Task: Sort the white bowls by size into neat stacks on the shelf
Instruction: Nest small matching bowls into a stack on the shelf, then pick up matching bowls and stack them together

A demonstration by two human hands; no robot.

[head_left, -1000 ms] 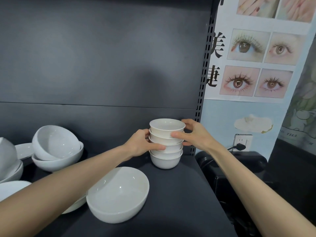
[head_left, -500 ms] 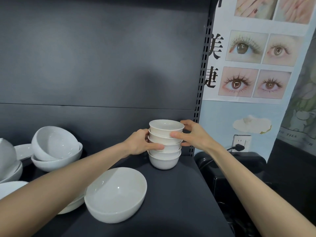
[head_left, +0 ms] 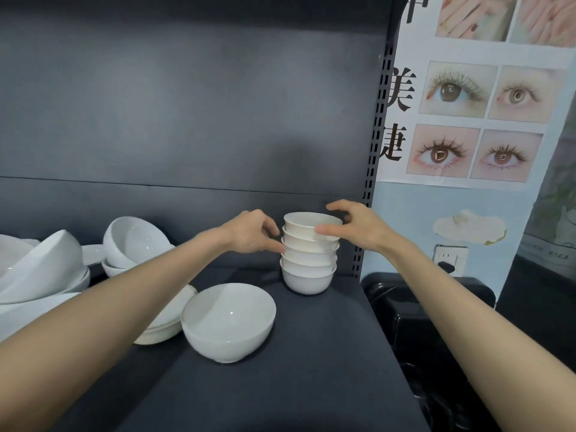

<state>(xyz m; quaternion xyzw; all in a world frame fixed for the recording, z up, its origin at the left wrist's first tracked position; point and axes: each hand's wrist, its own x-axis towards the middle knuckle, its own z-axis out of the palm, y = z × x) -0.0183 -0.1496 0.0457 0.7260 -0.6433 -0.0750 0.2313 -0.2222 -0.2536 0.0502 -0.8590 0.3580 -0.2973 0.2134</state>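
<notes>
**Entry: small-bowl stack, right rear of shelf**

- Stack (head_left: 307, 275): five small white bowls by rim count, nested upright at the right rear of the shelf (head_left: 311, 369), just beside the slotted upright (head_left: 371, 182). The rims sit slightly uneven.
- Left hand (head_left: 252, 233): narrow, with fingers curled against the stack's left side about midway up.
- Right hand (head_left: 358, 227): thumb pressed to the front wall of the top bowl (head_left: 302, 227), fingers arched over its far rim. Contact at the back is hidden.
- Unsorted: big bowl (head_left: 229, 322) in front, well apart from the stack. A low pile (head_left: 170, 319) lies partly under the left forearm. A tilted bowl (head_left: 137, 241) sits askew in another further left.

**Hazards (judgement)**

- The stack is tall and narrow. Uneven pressure from the two hands could skew it or tip it toward the shelf's right edge, beyond which a black unit (head_left: 436, 307) sits lower.
- The glaze looks slick, so a light pinch on the top bowl may slip.
- The left forearm passes low over the pile and big bowl, so a careless pull-back could knock them.
- A jolt to the shelf could slide the tilted bowl.
</notes>
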